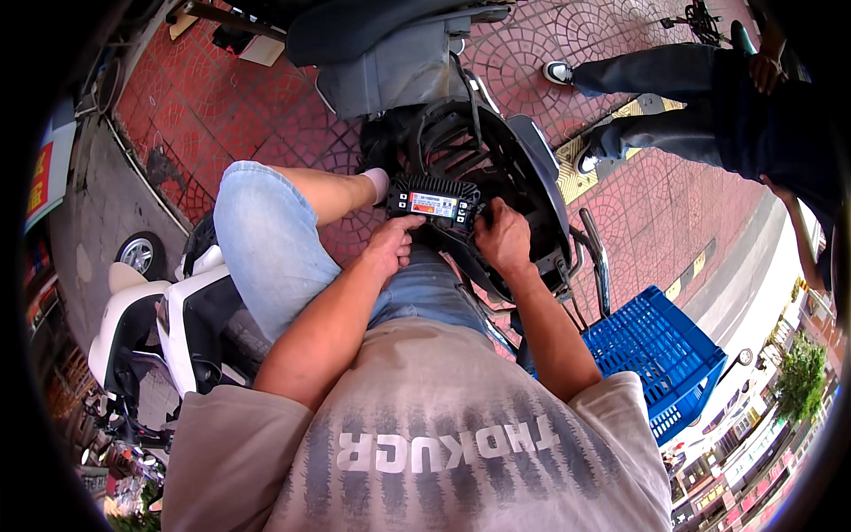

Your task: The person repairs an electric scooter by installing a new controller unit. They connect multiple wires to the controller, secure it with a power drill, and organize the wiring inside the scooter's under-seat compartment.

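A black finned controller box (433,198) with a white, orange-marked label sits in front of me at the scooter's open rear frame. My left hand (390,246) is at its near left edge, one finger laid along the edge and the others curled. My right hand (503,238) is closed in a pinch by the box's right end; what lies between the fingertips is too small to make out. Around and beyond the box is the scooter's black, hollow body frame (523,160), with its seat area uncovered.
A blue plastic crate (656,355) stands to my right beside metal rails (596,262). White scooters (191,328) are parked at left. At upper right, another person in dark trousers (651,71) stands on the red patterned paving (514,58). The scooter's grey front part (390,75) lies ahead.
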Action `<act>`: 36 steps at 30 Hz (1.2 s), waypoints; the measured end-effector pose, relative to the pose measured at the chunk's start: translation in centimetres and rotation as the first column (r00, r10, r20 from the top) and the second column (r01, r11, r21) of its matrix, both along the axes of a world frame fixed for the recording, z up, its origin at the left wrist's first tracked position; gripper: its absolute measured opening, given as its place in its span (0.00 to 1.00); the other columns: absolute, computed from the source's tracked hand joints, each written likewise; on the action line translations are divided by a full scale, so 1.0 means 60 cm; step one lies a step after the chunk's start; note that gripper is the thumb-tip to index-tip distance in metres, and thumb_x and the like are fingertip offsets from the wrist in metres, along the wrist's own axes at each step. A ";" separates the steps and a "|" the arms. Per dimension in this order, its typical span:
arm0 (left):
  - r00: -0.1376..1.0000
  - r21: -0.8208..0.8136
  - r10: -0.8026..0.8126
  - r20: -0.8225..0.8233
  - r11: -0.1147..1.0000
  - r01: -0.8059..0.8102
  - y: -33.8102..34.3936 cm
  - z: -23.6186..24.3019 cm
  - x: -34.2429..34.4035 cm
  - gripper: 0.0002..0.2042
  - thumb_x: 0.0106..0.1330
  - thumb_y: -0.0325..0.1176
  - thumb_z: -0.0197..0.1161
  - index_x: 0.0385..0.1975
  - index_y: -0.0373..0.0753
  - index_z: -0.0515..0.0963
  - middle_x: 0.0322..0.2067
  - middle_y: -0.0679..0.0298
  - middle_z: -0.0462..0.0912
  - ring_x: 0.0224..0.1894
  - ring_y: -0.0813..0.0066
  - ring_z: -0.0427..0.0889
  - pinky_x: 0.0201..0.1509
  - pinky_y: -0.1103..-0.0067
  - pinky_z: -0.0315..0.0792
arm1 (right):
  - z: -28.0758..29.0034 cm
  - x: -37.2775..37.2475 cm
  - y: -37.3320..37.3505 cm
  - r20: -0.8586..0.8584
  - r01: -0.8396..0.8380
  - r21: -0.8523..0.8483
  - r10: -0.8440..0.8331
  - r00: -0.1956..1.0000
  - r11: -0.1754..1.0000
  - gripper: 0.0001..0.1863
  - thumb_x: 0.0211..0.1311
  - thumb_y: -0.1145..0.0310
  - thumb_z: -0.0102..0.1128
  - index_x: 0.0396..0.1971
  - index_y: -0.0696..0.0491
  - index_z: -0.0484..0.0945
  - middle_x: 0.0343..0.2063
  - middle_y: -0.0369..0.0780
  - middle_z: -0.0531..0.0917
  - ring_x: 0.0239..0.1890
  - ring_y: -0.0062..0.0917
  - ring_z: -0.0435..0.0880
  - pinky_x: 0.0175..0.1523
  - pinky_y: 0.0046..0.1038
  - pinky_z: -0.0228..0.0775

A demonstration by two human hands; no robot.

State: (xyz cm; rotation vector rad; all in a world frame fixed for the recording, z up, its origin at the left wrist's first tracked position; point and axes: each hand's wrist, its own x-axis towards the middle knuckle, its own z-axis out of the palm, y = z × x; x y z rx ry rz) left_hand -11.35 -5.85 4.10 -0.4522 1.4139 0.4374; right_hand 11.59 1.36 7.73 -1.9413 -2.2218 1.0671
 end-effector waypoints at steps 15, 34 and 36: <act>0.997 0.009 0.024 0.070 1.000 -0.025 -0.008 -0.015 -0.006 0.10 0.68 0.47 0.71 0.32 0.54 0.78 0.17 0.79 0.61 0.17 0.85 0.54 0.25 0.78 0.50 | 0.071 -0.063 0.019 -0.146 -0.146 0.283 0.192 0.970 0.948 0.10 0.57 0.70 0.72 0.37 0.56 0.83 0.41 0.46 0.82 0.44 0.46 0.84 0.47 0.44 0.79; 0.984 0.087 0.155 -0.091 0.985 -0.147 -0.018 -0.043 -0.011 0.09 0.69 0.45 0.59 0.29 0.51 0.73 0.20 0.72 0.69 0.19 0.78 0.62 0.24 0.73 0.56 | 0.005 -0.125 -0.017 -0.372 -0.372 0.185 0.415 0.830 0.910 0.17 0.53 0.77 0.67 0.46 0.56 0.87 0.53 0.43 0.85 0.55 0.44 0.80 0.63 0.40 0.77; 0.989 0.115 0.117 -0.087 0.988 -0.107 -0.016 -0.041 -0.016 0.09 0.68 0.44 0.59 0.29 0.51 0.73 0.20 0.72 0.69 0.19 0.78 0.61 0.24 0.73 0.55 | 0.002 -0.124 -0.003 -0.425 -0.314 0.190 0.366 0.828 0.930 0.17 0.54 0.78 0.65 0.46 0.57 0.87 0.53 0.44 0.85 0.55 0.45 0.81 0.62 0.41 0.77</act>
